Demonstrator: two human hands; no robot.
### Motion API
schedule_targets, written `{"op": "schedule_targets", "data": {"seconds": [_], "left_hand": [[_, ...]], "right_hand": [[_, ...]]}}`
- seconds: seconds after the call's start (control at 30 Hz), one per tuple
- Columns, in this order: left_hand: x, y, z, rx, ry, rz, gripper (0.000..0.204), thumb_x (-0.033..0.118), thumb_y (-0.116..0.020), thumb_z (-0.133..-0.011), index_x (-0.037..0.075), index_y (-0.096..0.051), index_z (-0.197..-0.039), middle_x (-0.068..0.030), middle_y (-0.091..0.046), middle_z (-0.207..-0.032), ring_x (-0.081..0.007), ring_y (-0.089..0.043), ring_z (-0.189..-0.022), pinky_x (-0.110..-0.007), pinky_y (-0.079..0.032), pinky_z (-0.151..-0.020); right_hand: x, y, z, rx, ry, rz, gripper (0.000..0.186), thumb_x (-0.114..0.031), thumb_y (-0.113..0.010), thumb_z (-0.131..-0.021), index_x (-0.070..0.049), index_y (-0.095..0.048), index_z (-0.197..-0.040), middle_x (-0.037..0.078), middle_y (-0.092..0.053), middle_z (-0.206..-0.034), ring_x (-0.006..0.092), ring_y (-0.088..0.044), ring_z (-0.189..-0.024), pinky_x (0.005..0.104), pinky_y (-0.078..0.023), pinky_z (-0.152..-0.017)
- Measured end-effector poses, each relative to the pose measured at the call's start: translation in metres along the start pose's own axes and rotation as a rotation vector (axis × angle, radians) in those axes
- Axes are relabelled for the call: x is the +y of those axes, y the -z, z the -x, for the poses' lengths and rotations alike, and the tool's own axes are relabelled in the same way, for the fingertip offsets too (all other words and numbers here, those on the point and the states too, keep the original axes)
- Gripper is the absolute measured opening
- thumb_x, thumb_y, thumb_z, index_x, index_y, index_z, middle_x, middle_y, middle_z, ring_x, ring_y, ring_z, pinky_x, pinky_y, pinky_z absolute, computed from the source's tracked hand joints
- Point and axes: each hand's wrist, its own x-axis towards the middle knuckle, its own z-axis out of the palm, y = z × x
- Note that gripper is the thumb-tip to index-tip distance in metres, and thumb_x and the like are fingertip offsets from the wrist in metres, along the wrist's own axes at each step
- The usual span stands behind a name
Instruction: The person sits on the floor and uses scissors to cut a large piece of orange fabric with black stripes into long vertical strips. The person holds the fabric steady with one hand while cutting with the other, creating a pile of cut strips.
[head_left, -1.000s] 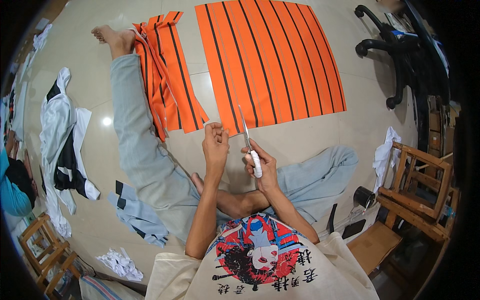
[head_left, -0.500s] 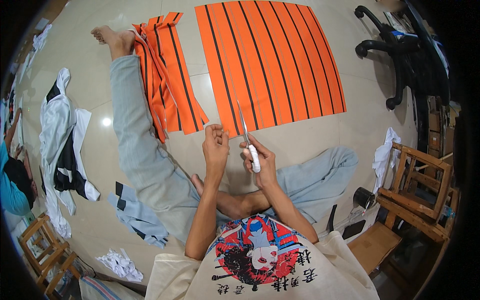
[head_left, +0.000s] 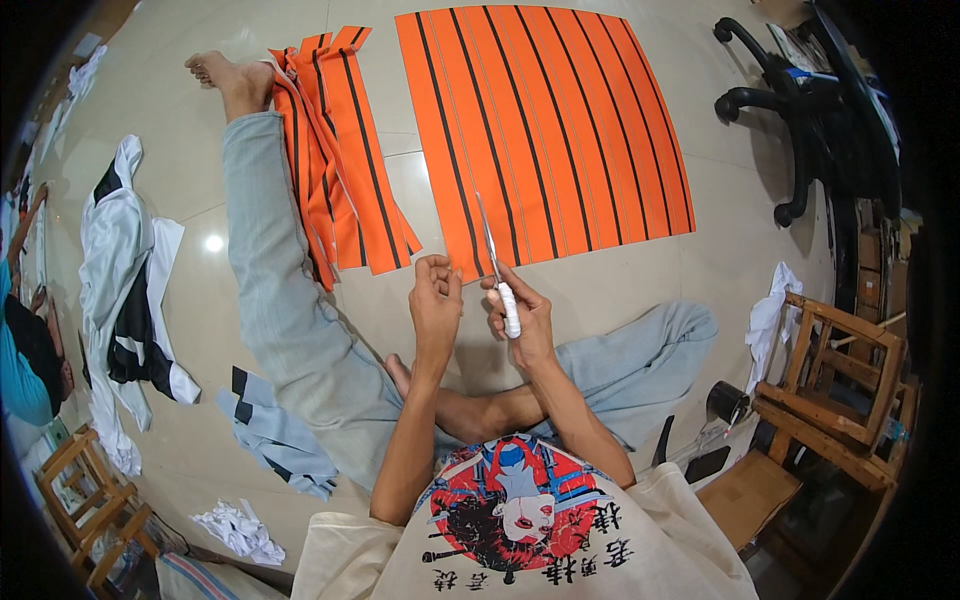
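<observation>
A large orange sheet of fabric (head_left: 560, 130) with black stripes lies flat on the floor before me. At its near left corner my left hand (head_left: 436, 305) is closed, fingers curled on the fabric edge. Scissors (head_left: 510, 310) with white-wrapped handles are in my right hand (head_left: 530, 322), just beside it. Their blades reach over the sheet's near edge, along a black stripe; how much fabric sits between the blades is hidden. Left of the sheet lie orange striped pieces (head_left: 375, 190), some flat and some bunched against my outstretched leg (head_left: 270, 220).
White and black garments (head_left: 120, 270) lie on the floor at far left. Light-blue cloth pieces (head_left: 280, 435) sit by my thigh. A black chair base (head_left: 770, 105) stands at far right, a wooden stool (head_left: 840, 370) nearer. Another person's blue sleeve (head_left: 25, 365) shows at the left rim.
The scissors in my right hand have moved slightly forward over the sheet. My left hand stays at the corner, and the whole view has shifted a little.
</observation>
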Motion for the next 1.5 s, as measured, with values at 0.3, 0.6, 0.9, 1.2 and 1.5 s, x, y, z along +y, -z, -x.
{"op": "schedule_targets", "data": {"seconds": [0.3,0.6,0.9,1.2,1.5], "left_hand": [[0.0,0.001,0.001,-0.014,-0.03,-0.03,0.019,0.009,-0.064,-0.099,-0.001,-0.054,-0.111,-0.0045,-0.061,-0.08,-0.007,-0.055,-0.059,-0.022,-0.044,-0.046],[-0.003,-0.001,0.001,0.016,-0.061,-0.024,0.017,0.003,-0.065,-0.096,-0.002,-0.054,-0.109,-0.0056,-0.062,-0.074,-0.0098,-0.056,-0.059,-0.026,-0.044,-0.051],[0.0,-0.001,0.001,0.003,-0.008,-0.011,0.016,0.0,-0.063,-0.096,-0.002,-0.055,-0.109,-0.0053,-0.061,-0.074,-0.0092,-0.055,-0.061,-0.026,-0.043,-0.053],[0.0,-0.001,0.002,0.01,-0.039,-0.042,0.015,0.001,-0.064,-0.096,-0.002,-0.055,-0.109,-0.0061,-0.061,-0.074,-0.0104,-0.056,-0.061,-0.027,-0.043,-0.053],[0.002,-0.001,0.003,0.013,-0.036,-0.034,0.015,0.002,-0.063,-0.097,-0.002,-0.055,-0.109,-0.005,-0.061,-0.075,-0.0102,-0.055,-0.061,-0.027,-0.043,-0.054]], "right_hand": [[-0.011,-0.005,-0.001,0.01,-0.013,0.0,0.058,-0.006,-0.078,-0.088,-0.001,-0.057,-0.142,0.009,-0.07,-0.104,0.0062,-0.055,-0.055,0.0198,-0.039,-0.042],[-0.025,-0.02,-0.03,0.01,0.007,0.003,0.058,-0.008,-0.08,-0.087,0.0,-0.058,-0.141,0.008,-0.069,-0.094,0.0067,-0.054,-0.054,0.0208,-0.036,-0.04],[-0.022,-0.023,-0.034,0.021,-0.001,0.028,0.055,-0.004,-0.078,-0.087,-0.003,-0.061,-0.139,0.007,-0.069,-0.093,0.0076,-0.055,-0.053,0.0221,-0.038,-0.04],[-0.039,-0.034,-0.048,0.035,0.011,0.015,0.062,-0.01,-0.082,-0.084,0.003,-0.058,-0.14,0.004,-0.065,-0.081,0.0061,-0.052,-0.05,0.0213,-0.035,-0.04],[-0.04,-0.041,-0.063,0.02,0.031,0.052,0.058,-0.008,-0.079,-0.087,0.0,-0.058,-0.14,0.005,-0.066,-0.079,0.0054,-0.054,-0.052,0.0204,-0.036,-0.039]]}}
